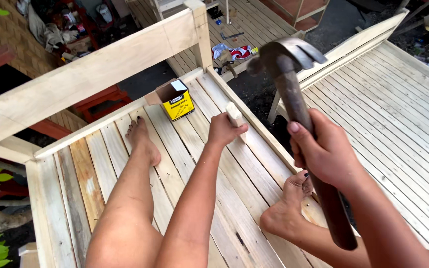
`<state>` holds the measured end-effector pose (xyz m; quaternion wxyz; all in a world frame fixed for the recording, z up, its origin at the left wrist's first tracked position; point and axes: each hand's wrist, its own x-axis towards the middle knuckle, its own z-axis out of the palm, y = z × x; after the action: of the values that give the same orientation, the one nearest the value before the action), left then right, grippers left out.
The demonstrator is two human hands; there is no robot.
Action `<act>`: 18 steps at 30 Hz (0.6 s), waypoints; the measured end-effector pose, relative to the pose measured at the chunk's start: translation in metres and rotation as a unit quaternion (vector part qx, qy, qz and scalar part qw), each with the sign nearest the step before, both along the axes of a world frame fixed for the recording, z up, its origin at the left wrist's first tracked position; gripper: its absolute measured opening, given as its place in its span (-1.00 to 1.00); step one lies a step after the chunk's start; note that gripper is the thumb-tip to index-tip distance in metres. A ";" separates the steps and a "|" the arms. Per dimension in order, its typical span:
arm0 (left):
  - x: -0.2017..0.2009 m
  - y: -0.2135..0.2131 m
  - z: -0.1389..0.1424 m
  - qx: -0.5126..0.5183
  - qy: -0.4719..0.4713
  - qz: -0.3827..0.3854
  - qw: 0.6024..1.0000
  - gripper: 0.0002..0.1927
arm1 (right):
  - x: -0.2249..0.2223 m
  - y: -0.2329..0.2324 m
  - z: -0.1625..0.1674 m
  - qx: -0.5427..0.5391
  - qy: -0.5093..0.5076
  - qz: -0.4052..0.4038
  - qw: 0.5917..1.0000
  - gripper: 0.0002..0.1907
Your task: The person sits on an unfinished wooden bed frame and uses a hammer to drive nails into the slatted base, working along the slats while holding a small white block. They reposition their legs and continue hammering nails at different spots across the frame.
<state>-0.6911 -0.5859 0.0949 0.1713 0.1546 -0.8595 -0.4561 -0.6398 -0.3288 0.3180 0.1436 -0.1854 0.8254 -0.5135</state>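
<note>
My right hand (323, 151) grips the wooden handle of a claw hammer (286, 57), whose metal head is raised high over the slats. Farther out, my left hand (223, 130) pinches a small pale wooden block (234, 114) and holds it against the side rail of the slatted wooden frame (254, 126) I sit on. Both bare legs stretch across the slats, one foot (142, 139) near the far rail, the other foot (289, 198) tucked by the right rail below the hammer.
An open yellow box (177, 99) stands on the slats by the corner post (199, 34). A second slatted frame (388, 99) lies to the right across a gap. Cloth and tools lie on a further frame behind. Red furniture sits at left.
</note>
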 end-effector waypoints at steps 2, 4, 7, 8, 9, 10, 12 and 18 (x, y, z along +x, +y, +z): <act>0.000 0.006 0.007 -0.001 -0.001 0.003 1.000 -0.54 | -0.002 0.002 -0.001 0.015 0.010 -0.002 1.000 -0.73; -0.002 0.008 0.012 -0.010 0.026 0.004 1.000 -0.52 | -0.003 0.003 -0.002 0.035 0.012 -0.012 0.999 -0.71; -0.006 0.006 0.016 -0.017 0.013 0.015 1.000 -0.53 | -0.003 0.001 -0.004 0.058 -0.005 -0.020 0.998 -0.71; -0.008 0.004 0.016 -0.022 0.010 0.020 0.999 -0.54 | -0.005 -0.002 -0.004 0.059 -0.004 -0.021 0.998 -0.71; -0.009 0.002 0.017 -0.009 0.016 0.020 1.000 -0.54 | -0.007 -0.003 -0.001 0.073 0.006 -0.012 0.997 -0.71; -0.009 0.001 0.016 0.007 0.018 0.019 1.000 -0.55 | -0.008 -0.005 0.001 0.089 0.013 -0.002 0.996 -0.70; -0.010 0.001 0.015 0.033 0.029 0.019 0.999 -0.55 | -0.010 -0.008 0.009 0.132 0.032 0.014 0.991 -0.68; -0.005 0.009 0.018 -0.010 0.003 0.015 1.000 -0.51 | -0.006 -0.015 0.030 0.183 0.062 0.031 0.981 -0.68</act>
<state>-0.6966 -0.5768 0.1131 0.1825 0.1640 -0.8609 -0.4456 -0.6457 -0.3435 0.3477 0.1399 -0.2131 0.9066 -0.3362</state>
